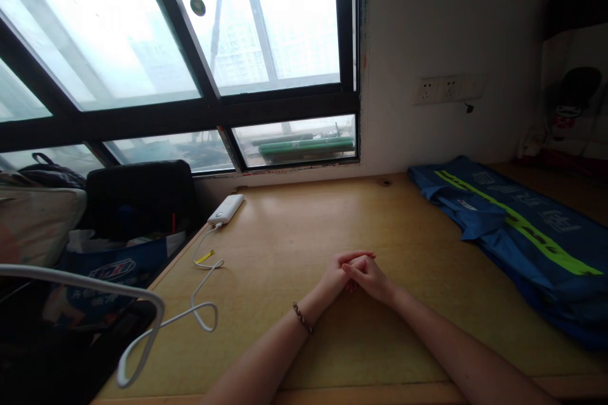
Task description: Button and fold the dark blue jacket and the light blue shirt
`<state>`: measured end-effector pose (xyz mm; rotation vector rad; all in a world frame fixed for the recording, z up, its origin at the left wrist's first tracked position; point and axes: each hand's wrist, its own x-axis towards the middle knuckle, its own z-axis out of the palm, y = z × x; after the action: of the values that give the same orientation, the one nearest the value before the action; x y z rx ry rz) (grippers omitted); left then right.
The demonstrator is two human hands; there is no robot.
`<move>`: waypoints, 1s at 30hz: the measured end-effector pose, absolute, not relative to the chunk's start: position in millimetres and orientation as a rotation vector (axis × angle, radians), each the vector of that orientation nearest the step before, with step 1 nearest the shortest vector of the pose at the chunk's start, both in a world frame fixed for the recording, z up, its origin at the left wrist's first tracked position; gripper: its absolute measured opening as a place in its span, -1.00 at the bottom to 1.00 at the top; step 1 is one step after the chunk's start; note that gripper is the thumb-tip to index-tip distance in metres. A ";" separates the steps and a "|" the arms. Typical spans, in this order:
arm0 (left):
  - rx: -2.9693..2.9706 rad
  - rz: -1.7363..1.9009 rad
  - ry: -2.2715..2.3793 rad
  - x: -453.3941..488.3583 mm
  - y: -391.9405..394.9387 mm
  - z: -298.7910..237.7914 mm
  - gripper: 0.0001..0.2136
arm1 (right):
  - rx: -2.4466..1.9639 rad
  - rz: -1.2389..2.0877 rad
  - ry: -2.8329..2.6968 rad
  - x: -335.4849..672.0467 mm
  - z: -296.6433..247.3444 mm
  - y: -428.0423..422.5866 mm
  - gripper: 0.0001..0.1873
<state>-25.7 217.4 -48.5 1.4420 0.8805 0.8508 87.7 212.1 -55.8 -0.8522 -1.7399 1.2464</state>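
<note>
My left hand (338,273) and my right hand (369,276) rest on the wooden desk (294,247), clasped together with fingers interlaced. Nothing shows between them. A braided bracelet (303,318) circles my left wrist. Both forearms lie on the desk, reaching in from its near edge. A folded blue garment with a lime green stripe (517,228) lies to the right of my hands, apart from them.
A white power bank (227,208) with a looping white cable (202,304) lies at the desk's left side. A white hanger (118,304) juts in at lower left. Bags and a black chair (137,199) stand left of the desk. Wall sockets (439,89) sit above it.
</note>
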 end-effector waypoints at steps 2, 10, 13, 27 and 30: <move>1.452 0.860 0.876 -26.0 218.2 -49.5 -0.63 | -0.851 1.246 -1.736 87.6 -55.7 212.5 -0.40; 1.449 0.820 0.846 -26.6 220.1 -52.0 -0.60 | -0.829 1.246 -1.730 87.6 -58.7 214.2 -0.40; 1.453 0.825 0.856 -26.1 220.4 -52.6 -0.60 | -0.822 1.243 -1.729 87.9 -58.7 214.5 -0.41; 1.386 0.786 0.871 -26.5 221.0 -52.3 -0.54 | -0.815 1.272 -1.705 87.7 -61.2 215.4 -0.43; 1.379 0.788 0.876 -26.3 221.2 -52.3 -0.55 | -0.818 1.276 -1.691 87.4 -60.7 214.9 -0.43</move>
<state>-26.3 221.2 -52.3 1.3793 0.8761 0.7876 87.4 214.9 -60.7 -0.8177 -1.6914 1.2763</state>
